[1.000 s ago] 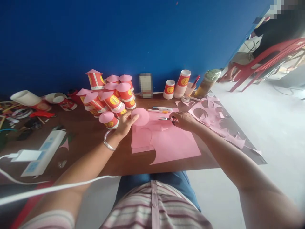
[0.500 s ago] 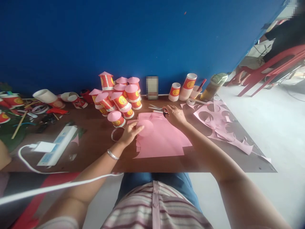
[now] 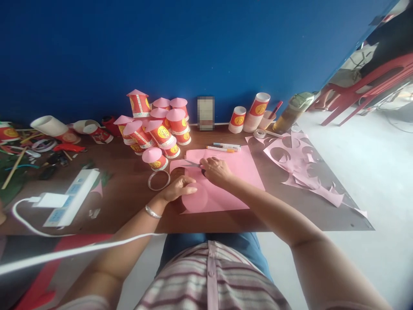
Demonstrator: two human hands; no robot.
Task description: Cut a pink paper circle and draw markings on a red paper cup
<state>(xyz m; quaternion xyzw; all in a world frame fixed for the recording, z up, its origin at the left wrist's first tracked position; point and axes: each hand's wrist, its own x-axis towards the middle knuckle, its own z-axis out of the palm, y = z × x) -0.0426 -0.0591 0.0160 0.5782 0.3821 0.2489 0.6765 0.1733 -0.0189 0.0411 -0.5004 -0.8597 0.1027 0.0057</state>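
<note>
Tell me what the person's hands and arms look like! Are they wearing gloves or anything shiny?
No gloves: the left hand and right hand are bare. A shiny silver-coloured bracelet circles the left wrist, and none shows on the right. The left forearm is bare too, with a pale sleeve higher up.

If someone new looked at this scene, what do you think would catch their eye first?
Probably the cluster of red cups with pink cone tops, left of centre before the blue wall. Next, in the middle of the table, the right hand holds scissors over pink paper, with the left hand at a pink disc. Pink offcuts with round gaps lie at the right.
</note>
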